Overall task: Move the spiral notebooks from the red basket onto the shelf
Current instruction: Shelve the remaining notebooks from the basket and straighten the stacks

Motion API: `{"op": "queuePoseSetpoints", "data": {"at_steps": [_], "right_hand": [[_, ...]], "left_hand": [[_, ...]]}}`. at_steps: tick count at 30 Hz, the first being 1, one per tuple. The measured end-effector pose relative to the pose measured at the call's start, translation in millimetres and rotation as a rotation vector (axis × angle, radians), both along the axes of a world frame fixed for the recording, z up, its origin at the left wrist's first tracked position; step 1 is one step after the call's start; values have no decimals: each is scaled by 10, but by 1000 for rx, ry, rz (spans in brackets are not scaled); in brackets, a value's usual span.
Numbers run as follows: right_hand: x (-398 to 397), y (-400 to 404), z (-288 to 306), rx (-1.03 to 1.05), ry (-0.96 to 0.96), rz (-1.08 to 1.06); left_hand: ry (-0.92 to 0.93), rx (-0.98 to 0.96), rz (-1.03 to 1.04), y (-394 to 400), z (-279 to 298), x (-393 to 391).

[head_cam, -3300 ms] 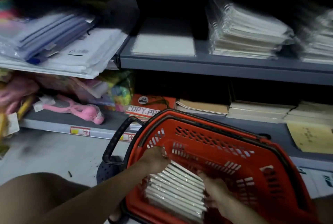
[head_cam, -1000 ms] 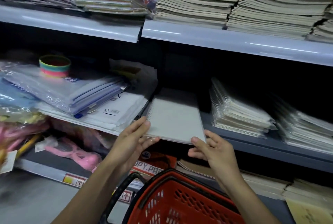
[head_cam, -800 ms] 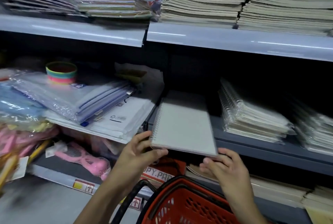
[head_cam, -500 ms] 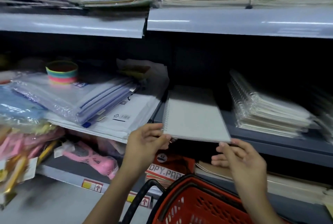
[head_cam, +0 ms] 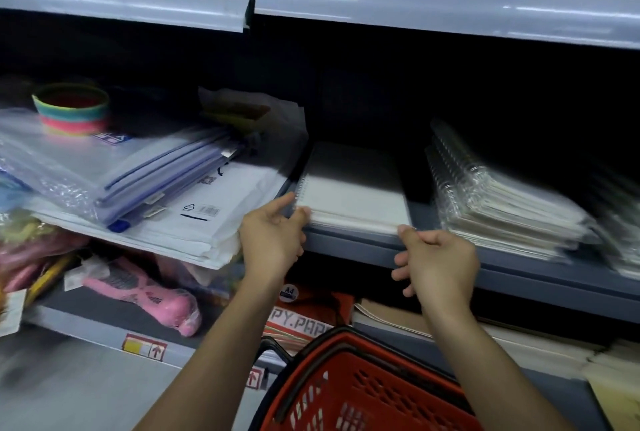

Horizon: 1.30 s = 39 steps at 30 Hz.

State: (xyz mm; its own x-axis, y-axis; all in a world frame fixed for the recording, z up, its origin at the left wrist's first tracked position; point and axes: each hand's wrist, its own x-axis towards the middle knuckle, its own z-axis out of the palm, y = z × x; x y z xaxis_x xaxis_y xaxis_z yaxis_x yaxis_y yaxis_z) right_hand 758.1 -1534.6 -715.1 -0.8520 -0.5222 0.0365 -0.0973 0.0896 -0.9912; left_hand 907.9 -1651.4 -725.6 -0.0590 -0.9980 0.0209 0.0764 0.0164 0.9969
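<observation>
A small stack of white spiral notebooks (head_cam: 349, 195) lies flat on the grey middle shelf (head_cam: 349, 247), spirals to the left. My left hand (head_cam: 270, 236) pinches its front left corner between forefinger and thumb. My right hand (head_cam: 440, 264) has its fingers curled, and one fingertip touches the stack's front right corner. The red basket (head_cam: 363, 392) stands below, between my forearms; its inside is mostly out of view.
Wrapped spiral notebooks (head_cam: 502, 202) are piled just to the right on the same shelf. On the left lie plastic folders (head_cam: 138, 170) and a rainbow ring (head_cam: 71, 108). An upper shelf (head_cam: 433, 4) overhangs. Copy paper (head_cam: 304, 319) and a pink toy (head_cam: 145, 295) sit on the lower shelf.
Both hands lifted the notebooks out of the basket and up to the shelf. In the last half second the stack slid further back and now lies flat on the shelf.
</observation>
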Motion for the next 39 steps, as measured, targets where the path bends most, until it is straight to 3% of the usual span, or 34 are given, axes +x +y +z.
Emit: {"op": "queuePoseSetpoints", "data": {"at_steps": [9,12,16,18,21,24,26,29,33,39], "right_hand": [[-18,350,-38,51,4,160],[-46,555,-126,77,24,224],[-26,1008,-592,226,0,305],[20,1317,-929,362,-30,351],[140,1797,-1597,570,-140,333],[271,2111,-2270,745,-238,291],[399,2173,-2474,755,-406,235],[545,2190,-2398,773,-526,168],[574,2133,-2258,709,-696,116],[469,2102,-2566,622,-627,7]], "left_hand": [[-38,-219,-26,384,18,92],[16,-224,-38,641,-119,90],[-152,-107,-216,1073,-579,-13],[-328,33,-378,1217,-970,-40],[-808,81,-648,1385,-1541,43],[-1310,-75,-705,1606,-1906,176],[-1450,-158,-665,1704,-2013,196],[-1408,28,-707,1743,-2092,154],[-1332,86,-739,1704,-2072,189],[-1232,151,-607,1791,-1851,253]]}}
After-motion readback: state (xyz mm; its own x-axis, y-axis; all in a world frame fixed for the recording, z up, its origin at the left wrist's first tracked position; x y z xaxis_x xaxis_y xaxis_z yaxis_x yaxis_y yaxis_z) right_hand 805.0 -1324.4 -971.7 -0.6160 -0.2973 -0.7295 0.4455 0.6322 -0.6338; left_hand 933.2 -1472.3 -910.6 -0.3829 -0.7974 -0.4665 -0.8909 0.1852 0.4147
